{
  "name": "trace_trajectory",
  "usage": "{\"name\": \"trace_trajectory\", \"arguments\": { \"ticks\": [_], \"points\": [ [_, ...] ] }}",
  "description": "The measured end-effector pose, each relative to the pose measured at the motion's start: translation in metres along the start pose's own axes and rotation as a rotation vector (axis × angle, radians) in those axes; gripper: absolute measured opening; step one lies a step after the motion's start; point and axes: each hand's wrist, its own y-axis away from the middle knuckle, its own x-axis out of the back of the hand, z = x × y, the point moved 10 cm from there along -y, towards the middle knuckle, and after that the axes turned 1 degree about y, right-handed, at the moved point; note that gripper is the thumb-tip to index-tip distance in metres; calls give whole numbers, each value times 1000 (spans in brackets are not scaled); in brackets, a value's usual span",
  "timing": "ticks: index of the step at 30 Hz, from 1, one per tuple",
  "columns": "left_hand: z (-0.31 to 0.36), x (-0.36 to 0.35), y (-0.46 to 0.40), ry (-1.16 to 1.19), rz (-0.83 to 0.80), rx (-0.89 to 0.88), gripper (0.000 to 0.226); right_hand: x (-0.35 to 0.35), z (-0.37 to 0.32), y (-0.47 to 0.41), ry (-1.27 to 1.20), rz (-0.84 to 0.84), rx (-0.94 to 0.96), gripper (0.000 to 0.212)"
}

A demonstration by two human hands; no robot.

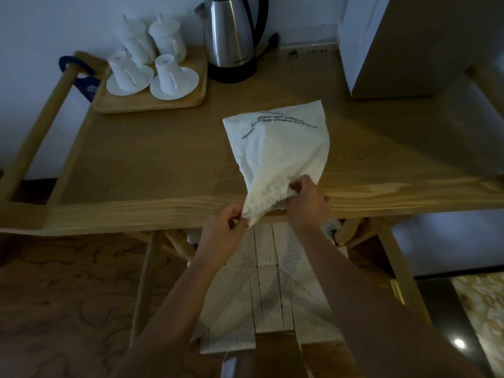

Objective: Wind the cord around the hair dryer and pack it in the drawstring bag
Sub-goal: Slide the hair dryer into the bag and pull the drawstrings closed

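A white drawstring bag (281, 151) with black printed lettering lies on the wooden table (152, 165), its gathered mouth hanging over the front edge. It bulges; the hair dryer and its cord are not visible. My left hand (222, 230) pinches the left side of the gathered mouth. My right hand (306, 203) grips the right side of the mouth, fingers curled round the bunched fabric.
A steel electric kettle (231, 36) stands at the back. Left of it a wooden tray (152, 100) holds white cups and saucers. A tall box (420, 45) stands at back right. A woven-seat chair (270, 290) is under the table edge.
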Motion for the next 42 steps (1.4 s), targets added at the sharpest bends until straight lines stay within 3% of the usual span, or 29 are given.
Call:
{"name": "trace_trajectory", "arguments": {
  "ticks": [5, 8, 10, 16, 20, 22, 25, 31, 34, 38, 42],
  "points": [
    [-10, 5, 6, 39, 61, 37, 20, 0, 0, 4, -3, -139, 127, 31],
    [-26, 0, 7, 135, 53, 127, 22, 22, 21, 31, -134, -31, 91, 59],
    [-38, -6, 9, 204, 25, 185, 26, 30, 37, 45, -179, 46, 28, 63],
    [-60, -12, 15, 350, 23, 254, 26, 31, 62, 45, -430, 66, -235, 28],
    [-59, -14, 14, 372, 29, 267, 24, 0, 66, 60, -510, -158, -324, 23],
    [-58, -15, 15, 360, 23, 270, 22, -2, 60, 59, -423, -222, -248, 4],
    [-65, -13, 17, 313, 13, 339, 17, 7, 55, 52, -343, -276, -133, 24],
    [-62, -14, 16, 117, -154, 336, 22, 31, 70, 39, -365, -299, -47, 13],
    [-63, -12, 15, 70, -187, 319, 12, 29, 85, 44, -408, -385, -96, 21],
    [-81, 0, 21, 86, -149, 379, 16, 29, 98, 51, -470, -522, -191, 26],
    [-85, 12, 22, 132, -36, 396, 22, 43, 104, 54, -577, -466, -261, 22]
  ]
}}
